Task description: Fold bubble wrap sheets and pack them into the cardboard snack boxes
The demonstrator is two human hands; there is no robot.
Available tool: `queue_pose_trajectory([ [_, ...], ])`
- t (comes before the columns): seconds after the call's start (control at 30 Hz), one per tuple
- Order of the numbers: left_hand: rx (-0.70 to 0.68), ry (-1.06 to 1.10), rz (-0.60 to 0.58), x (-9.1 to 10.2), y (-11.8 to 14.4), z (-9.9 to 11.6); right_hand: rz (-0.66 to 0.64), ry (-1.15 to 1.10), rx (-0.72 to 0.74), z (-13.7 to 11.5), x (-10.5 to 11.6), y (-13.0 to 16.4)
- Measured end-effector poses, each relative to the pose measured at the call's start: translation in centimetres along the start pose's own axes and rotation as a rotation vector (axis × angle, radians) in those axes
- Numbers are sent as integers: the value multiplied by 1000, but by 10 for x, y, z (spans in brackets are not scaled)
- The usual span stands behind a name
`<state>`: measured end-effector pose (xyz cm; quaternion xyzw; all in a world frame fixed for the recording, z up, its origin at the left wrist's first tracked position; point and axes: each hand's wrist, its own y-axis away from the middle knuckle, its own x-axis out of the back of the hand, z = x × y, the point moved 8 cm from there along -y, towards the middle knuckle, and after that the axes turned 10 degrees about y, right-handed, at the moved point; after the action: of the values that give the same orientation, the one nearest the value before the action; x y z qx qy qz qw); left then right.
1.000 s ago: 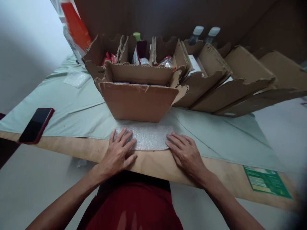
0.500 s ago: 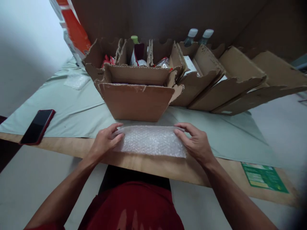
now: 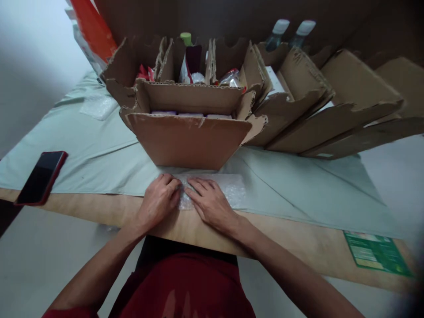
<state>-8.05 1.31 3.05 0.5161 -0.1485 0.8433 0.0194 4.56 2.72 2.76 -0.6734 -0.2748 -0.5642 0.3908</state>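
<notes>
A clear strip of bubble wrap [image 3: 233,190] lies along the table's front edge, just before a brown cardboard box. At its left end my left hand [image 3: 162,197] is closed, fingers curled on the plastic. My right hand [image 3: 208,199] rests palm down on the strip beside it, fingers stretched out flat toward the left hand. Both hands cover the left part of the wrap, so its folds there are hidden.
The brown cardboard box [image 3: 192,141] holds purple-edged items. Behind and right stand several more cardboard bins [image 3: 291,115] with packets and bottles [image 3: 276,35]. A phone [image 3: 41,176] lies at left, another bubble wrap piece [image 3: 98,106] behind it, a green leaflet [image 3: 377,254] at right.
My right hand has let go of the strip's right end and moved left, now flat on the wrap near my left hand. My left hand has shifted slightly right, its fingers curled in more.
</notes>
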Motion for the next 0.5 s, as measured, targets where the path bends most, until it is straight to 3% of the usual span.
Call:
queue_pose_trajectory([
  [0.07,-9,15,-11,-2,-2,-5,-12,2,4,7,-7,13],
  [0.13,-31,37,-2,-2,0,-9,4,10,-66,32,-6,42],
  [0.27,-31,94,26,-2,4,-12,92,53,-358,99,17,111],
  [0.33,-29,117,20,-3,4,-11,136,48,-504,123,31,129],
  [0.4,-34,132,33,-1,3,-9,163,26,-577,133,37,128],
  [0.5,-13,98,121,12,2,-11,144,-10,-581,134,29,102],
])
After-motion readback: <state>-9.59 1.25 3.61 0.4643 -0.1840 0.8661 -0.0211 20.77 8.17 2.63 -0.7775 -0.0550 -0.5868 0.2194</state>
